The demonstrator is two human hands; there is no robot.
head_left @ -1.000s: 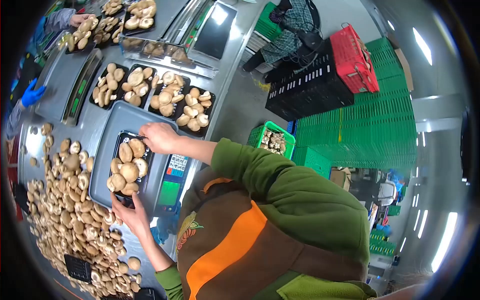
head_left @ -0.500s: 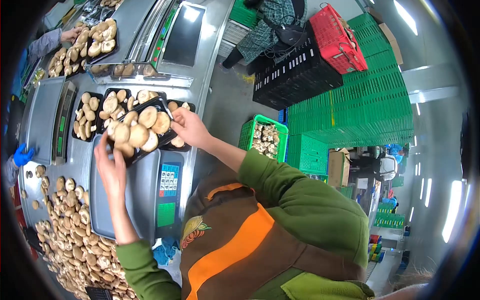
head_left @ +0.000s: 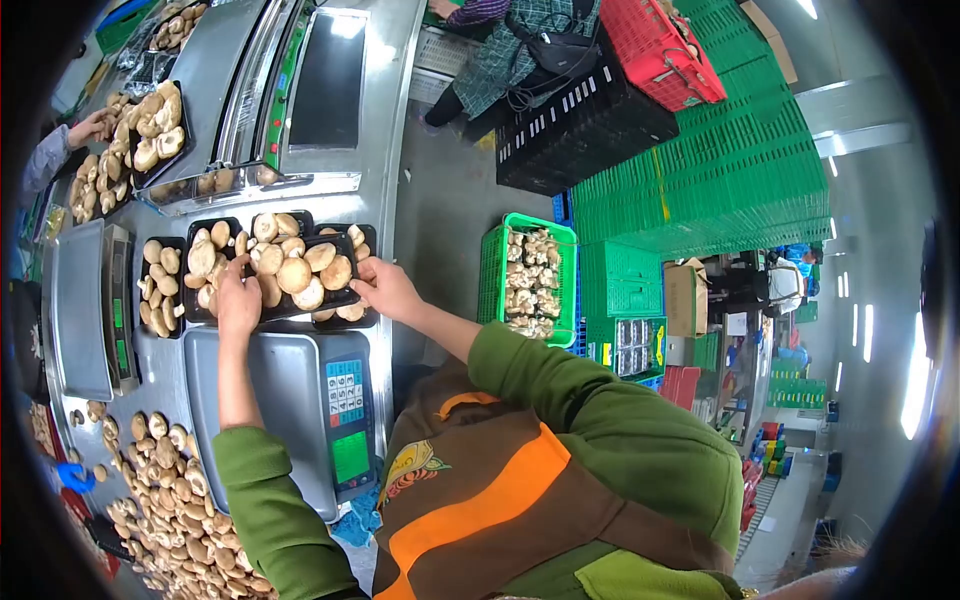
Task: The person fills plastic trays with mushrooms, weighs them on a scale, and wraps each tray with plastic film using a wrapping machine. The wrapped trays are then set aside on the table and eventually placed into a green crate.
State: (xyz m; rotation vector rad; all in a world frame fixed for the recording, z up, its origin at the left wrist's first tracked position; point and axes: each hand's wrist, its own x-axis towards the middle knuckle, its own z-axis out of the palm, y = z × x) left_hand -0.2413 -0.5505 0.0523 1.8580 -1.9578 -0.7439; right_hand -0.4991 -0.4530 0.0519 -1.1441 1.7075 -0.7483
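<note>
A black tray (head_left: 325,301) heaped with brown-capped mushrooms (head_left: 294,275) is between my two hands, beside and partly over other filled black trays. My left hand (head_left: 240,300) closes round its left end, fingertips against the mushrooms there. At the right end, my right hand (head_left: 388,288) pinches the tray's rim between thumb and fingers. Just nearer to me stands a weighing scale with a bare grey pan (head_left: 262,400), a keypad and a lit green display (head_left: 351,457). Filled trays (head_left: 162,285) also stand to the left of my left hand.
Loose mushrooms (head_left: 185,500) lie heaped at the lower left. Another scale (head_left: 85,310) and a wrapping machine (head_left: 290,110) stand on the metal table. At upper left, a co-worker's hand (head_left: 92,128) touches mushrooms. Green crates (head_left: 700,190) and a mushroom-filled crate (head_left: 488,280) stand right.
The tray of mushrooms, tilted over the scale's far edge before, now sits flatter and farther from the pan, among the other trays. Both my hands have moved with it.
</note>
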